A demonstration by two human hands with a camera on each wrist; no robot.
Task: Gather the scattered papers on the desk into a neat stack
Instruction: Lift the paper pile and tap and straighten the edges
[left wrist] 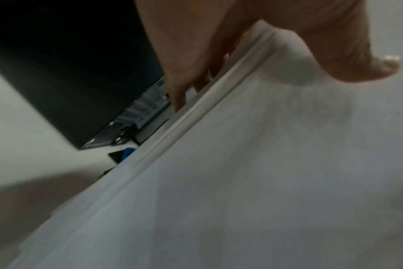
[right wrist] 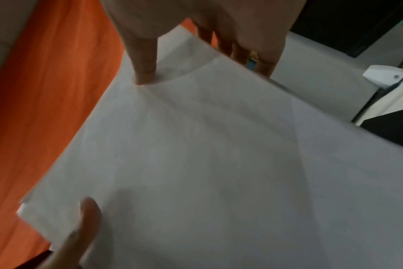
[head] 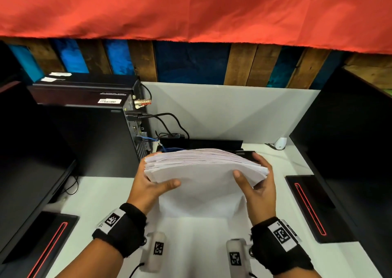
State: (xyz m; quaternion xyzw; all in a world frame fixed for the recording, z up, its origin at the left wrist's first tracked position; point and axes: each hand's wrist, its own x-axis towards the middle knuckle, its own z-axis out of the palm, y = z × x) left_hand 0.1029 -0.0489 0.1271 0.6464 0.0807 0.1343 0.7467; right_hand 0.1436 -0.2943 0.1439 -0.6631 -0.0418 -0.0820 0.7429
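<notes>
Step in hand: squaring the stack. The sheaf of papers (head: 203, 167) stands on edge above the white desk (head: 110, 195), at 12 o'clock from the wrists. The left hand (head: 148, 184) and right hand (head: 259, 182) each clasp one side, thumbs on the near face. Top edges are fanned. Next move, by judgement: tap the lower edge on the desk, then lay the stack flat.

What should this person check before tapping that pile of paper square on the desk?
1. Left hand has a grip on the paper stack, thumb on the near face: ok.
2. Right hand has a grip on the opposite side: ok.
3. Sheet edges flush along the top: not ok, they fan out.
4. Bare white desk below for tapping: ok.
5. Blue cable behind the stack clear of it: cannot tell.
6. No loose sheets left elsewhere: cannot tell.
</notes>
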